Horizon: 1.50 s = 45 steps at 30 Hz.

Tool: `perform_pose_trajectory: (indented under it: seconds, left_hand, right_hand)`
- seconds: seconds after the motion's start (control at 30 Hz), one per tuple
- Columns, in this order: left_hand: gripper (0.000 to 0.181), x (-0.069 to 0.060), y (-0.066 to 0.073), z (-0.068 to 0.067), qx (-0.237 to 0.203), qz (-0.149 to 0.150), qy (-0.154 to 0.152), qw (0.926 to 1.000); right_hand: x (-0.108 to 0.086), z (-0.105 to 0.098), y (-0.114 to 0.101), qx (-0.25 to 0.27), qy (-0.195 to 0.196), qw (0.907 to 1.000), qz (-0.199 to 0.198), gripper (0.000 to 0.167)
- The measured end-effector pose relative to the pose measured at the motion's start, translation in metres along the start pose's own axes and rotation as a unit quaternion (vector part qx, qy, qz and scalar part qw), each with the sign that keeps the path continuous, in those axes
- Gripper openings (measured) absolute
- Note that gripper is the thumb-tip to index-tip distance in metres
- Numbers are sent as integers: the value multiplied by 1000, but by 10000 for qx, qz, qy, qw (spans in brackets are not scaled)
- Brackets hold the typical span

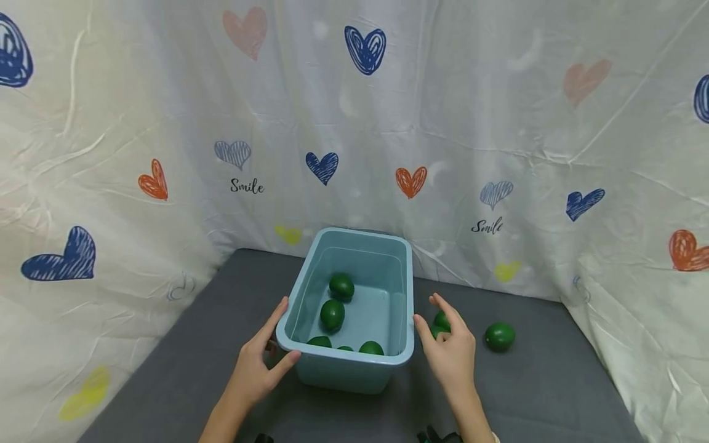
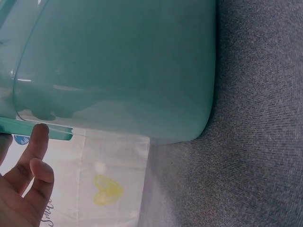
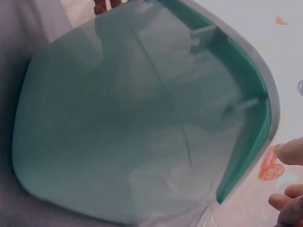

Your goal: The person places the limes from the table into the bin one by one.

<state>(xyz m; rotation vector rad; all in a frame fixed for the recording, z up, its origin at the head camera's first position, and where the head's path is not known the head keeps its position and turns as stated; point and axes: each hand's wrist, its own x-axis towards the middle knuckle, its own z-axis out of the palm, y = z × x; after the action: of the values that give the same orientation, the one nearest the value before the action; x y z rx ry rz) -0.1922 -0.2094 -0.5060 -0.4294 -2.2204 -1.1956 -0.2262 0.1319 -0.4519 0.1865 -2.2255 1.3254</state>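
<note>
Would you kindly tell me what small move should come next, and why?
I would probably move the right hand toward the rightmost green fruit on the gray cloth: that hand holds nothing, similar fruits already lie in the light-blue plastic bin, and the left hand touches the bin's rim, so it could steady it.

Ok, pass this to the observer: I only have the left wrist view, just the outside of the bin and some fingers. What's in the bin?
Observer: At least five green fruits show inside the bin.
Operator: And where's the right hand?
Observer: Beside the bin's right side; I can't tell whether it touches.
Operator: Any fruit outside?
Observer: Yes, more green fruits lie on the grey surface to the bin's right, as the head view shows.
</note>
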Motion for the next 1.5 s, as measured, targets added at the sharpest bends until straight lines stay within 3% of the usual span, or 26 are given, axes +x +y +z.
perform_pose_trajectory:
  seconds: [0.2, 0.67, 1.17, 1.5]
  left_hand:
    - [89, -2, 0, -1, -9, -148, -35, 9999]
    - [90, 3, 2, 1, -162, 27, -52, 9999]
    - [90, 0, 2, 0, -162, -51, -18, 9999]
    - [91, 0, 2, -1, -205, -6, -39, 9998]
  right_hand:
    - [-1, -8, 15, -144, 178, 9997, 51, 53]
    - [2, -26, 49, -589, 270, 9969, 441, 58]
    - [-9, -6, 94, -1088, 215, 9912, 730, 63]
    - [-14, -1, 107, -1259, -47, 9872, 978, 67]
